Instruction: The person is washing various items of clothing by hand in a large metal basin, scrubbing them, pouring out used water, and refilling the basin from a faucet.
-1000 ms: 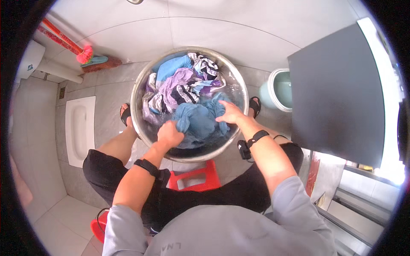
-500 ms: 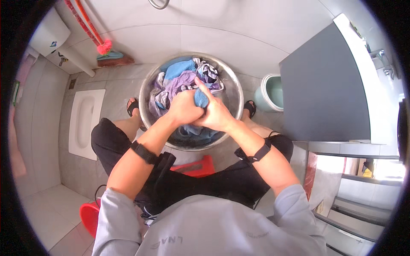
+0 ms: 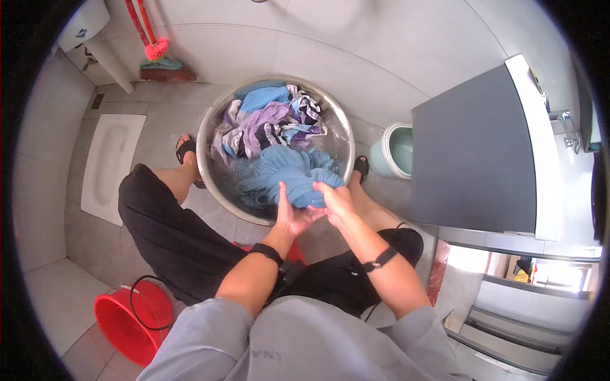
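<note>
A wide metal basin (image 3: 216, 198) holds wet clothes and water. At its near side lies a bunched blue garment (image 3: 289, 168), one end lifted over the rim. My right hand (image 3: 335, 202) grips this end, thumb on top and fingers underneath. Beside it, my left hand (image 3: 293, 217) is open, palm up and thumb raised, against the near edge of the same cloth; its fingertips meet my right hand. Farther back in the basin sit a purple garment (image 3: 267, 120), a black-and-white patterned cloth (image 3: 305, 108) and a light blue cloth (image 3: 264, 98).
A pale green bucket (image 3: 384, 155) stands right of the basin, next to a dark grey cabinet panel (image 3: 476, 152). On the left are a white squat toilet (image 3: 114, 168) and a red bucket (image 3: 133, 324). A broom (image 3: 166, 74) leans at the back wall. My knees flank the basin.
My hands were clasped around a bunch of blue cloth over the basin's middle. Now they are apart and nearer me, at the near rim, and the blue garment is spread out in the basin.
</note>
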Demonstrator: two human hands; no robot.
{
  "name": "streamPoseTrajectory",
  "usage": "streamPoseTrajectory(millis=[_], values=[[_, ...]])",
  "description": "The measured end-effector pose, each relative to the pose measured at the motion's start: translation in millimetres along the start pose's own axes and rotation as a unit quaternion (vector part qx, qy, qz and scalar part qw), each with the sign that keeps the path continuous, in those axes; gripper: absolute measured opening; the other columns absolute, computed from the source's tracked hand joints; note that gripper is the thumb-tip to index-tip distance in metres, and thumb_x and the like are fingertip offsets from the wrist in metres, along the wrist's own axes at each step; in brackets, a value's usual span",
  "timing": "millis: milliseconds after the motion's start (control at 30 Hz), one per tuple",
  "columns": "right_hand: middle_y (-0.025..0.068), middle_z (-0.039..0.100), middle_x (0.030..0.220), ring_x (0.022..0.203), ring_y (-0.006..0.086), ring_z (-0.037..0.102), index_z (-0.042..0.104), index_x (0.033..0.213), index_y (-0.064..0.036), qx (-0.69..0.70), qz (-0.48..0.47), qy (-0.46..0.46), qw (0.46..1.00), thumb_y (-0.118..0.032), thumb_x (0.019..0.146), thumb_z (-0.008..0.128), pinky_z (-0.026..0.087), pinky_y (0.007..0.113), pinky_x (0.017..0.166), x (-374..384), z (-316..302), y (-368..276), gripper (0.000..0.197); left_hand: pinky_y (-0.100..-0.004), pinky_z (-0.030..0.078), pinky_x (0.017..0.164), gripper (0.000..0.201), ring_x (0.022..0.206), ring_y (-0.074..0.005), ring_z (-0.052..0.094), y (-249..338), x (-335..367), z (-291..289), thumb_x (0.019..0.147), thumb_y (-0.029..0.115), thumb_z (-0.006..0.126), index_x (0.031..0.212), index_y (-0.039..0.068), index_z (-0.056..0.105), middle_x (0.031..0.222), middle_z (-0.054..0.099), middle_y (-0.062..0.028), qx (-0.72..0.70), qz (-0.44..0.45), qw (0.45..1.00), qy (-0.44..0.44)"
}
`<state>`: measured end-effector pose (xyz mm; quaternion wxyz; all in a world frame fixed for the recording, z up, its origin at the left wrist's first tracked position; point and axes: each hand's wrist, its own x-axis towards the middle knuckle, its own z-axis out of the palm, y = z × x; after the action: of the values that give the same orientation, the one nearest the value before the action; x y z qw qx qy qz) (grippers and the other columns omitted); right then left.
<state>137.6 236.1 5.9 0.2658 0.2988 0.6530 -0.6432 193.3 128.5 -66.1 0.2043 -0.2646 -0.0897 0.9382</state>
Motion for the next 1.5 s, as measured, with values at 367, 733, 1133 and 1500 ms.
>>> streamPoseTrajectory(millis=[367, 733, 1133, 1500], values=[[0.018, 0.056, 0.129, 0.106, 0.025, 0.064, 0.032, 0.148, -0.0123, -0.313, 0.022, -0.087, 0.945, -0.025, 0.092, 0.069, 0.06, 0.042, 0.075, -89.4, -90.8, -146.0, 0.068, -0.046, 0.046, 0.098, 0.042, 0.117, -0.0312, 0.058, 18.3, 50.4, 24.8, 0.093, 0.038, 0.05, 0.123, 0.01, 0.059, 0.128, 0.061, -0.0087, -0.014, 0.008, 0.983, 0.183], [0.0222, 0.051, 0.139, 0.109, 0.0319, 0.065, 0.041, 0.144, -0.0136, -0.62, -0.138, -0.027, 0.771, -0.009, 0.076, 0.079, 0.057, 0.039, 0.083, -200.5, -66.6, -166.5, 0.078, -0.0502, 0.043, 0.105, 0.042, 0.119, -0.0324, 0.058, 22.1, 61.6, 1.3, 0.097, 0.037, 0.049, 0.124, 0.007, 0.056, 0.13, 0.06, -0.0125, -0.06, 0.036, 0.975, 0.213], [0.0135, 0.027, 0.155, 0.134, 0.0415, 0.038, 0.036, 0.149, -0.0346, -0.685, -0.484, -0.083, 0.538, -0.006, 0.06, 0.086, 0.043, 0.048, 0.104, 20.8, 29.2, -3.0, 0.106, -0.0433, 0.026, 0.113, 0.051, 0.129, -0.0201, 0.047, 49.2, 31.6, 27.7, 0.103, 0.049, 0.037, 0.138, 0.013, 0.051, 0.142, 0.052, -0.0039, -0.003, 0.067, 0.962, 0.264], [0.0211, 0.07, 0.089, 0.089, 0.0388, 0.069, 0.069, 0.1, -0.0007, -0.601, -0.152, 0.043, 0.783, -0.014, 0.078, 0.066, 0.055, 0.048, 0.08, 80.2, 10.9, 29.0, 0.026, -0.0571, 0.028, 0.111, 0.096, 0.134, -0.0367, 0.038, 65.1, 35.4, -58.2, 0.084, 0.07, 0.06, 0.151, 0.008, 0.031, 0.152, 0.038, -0.0149, 0.362, -0.104, 0.875, 0.303]])
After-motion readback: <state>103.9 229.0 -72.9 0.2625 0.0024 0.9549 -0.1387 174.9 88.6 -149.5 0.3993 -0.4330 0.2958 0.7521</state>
